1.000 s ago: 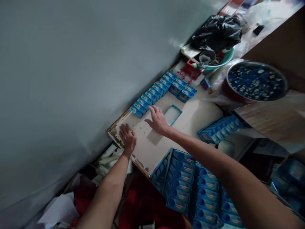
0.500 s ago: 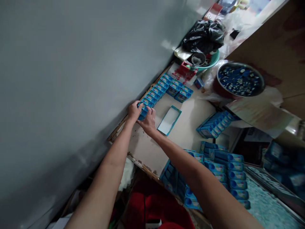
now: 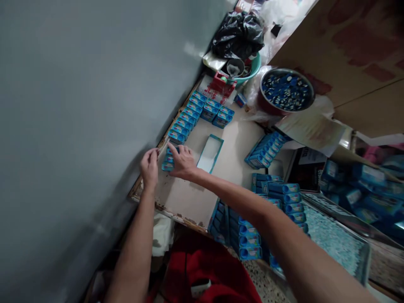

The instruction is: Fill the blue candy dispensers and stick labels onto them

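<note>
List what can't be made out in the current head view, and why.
- Blue boxes by the right hand: partly covered by it; full count hidden.
- Thin pale piece at the left hand: too blurred to identify.
- Stacked boxes: partly behind the right forearm.
- Black bag: its plastic hides any contents.
- Pieces in the bowl: too small to identify.

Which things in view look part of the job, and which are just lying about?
Likely in the job:
blue boxes at the right hand
thin pale strip in the left hand
blue box row by the wall
blue-edged tray

Probably lying about:
black bag
teal basin
red object
</note>
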`<state>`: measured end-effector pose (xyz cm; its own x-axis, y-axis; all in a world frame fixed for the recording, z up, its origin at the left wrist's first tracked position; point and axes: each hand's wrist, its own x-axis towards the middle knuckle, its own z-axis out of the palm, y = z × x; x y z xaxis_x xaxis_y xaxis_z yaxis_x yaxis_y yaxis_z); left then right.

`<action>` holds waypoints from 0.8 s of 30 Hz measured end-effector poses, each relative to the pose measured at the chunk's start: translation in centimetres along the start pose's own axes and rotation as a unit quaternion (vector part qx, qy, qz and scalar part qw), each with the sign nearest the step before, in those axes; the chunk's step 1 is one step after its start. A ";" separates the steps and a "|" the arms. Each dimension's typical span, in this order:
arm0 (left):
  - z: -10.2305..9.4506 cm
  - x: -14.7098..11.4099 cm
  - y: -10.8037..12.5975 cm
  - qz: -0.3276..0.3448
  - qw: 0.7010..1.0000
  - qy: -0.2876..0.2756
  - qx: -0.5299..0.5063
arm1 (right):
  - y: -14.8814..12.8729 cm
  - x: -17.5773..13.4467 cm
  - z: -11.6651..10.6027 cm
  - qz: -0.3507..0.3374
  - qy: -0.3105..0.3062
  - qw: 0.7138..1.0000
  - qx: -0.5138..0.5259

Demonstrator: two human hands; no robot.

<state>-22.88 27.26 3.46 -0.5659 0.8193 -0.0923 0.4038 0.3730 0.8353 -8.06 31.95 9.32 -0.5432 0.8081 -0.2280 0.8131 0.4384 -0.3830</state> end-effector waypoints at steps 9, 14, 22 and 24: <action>13.1 -5.4 2.8 0.095 0.947 -0.214 0.221 | 17.0 -4.2 -5.3 0.086 0.089 0.992 0.012; 16.3 -3.4 2.5 0.110 0.912 -0.285 0.273 | 21.2 -1.3 -2.8 0.087 0.084 0.993 0.000; 16.7 -5.3 1.8 0.082 0.932 -0.263 0.234 | 20.6 -0.2 -1.9 0.089 0.070 0.992 -0.061; 16.1 -5.6 2.1 0.087 0.935 -0.269 0.216 | 20.0 -0.4 -2.0 0.103 0.056 0.990 -0.080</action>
<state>-7.25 30.45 -2.98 -0.0689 0.9410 -0.3314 0.7739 0.2600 0.5775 8.85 41.21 3.56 -0.3434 0.9211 -0.1832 0.9317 0.3096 -0.1899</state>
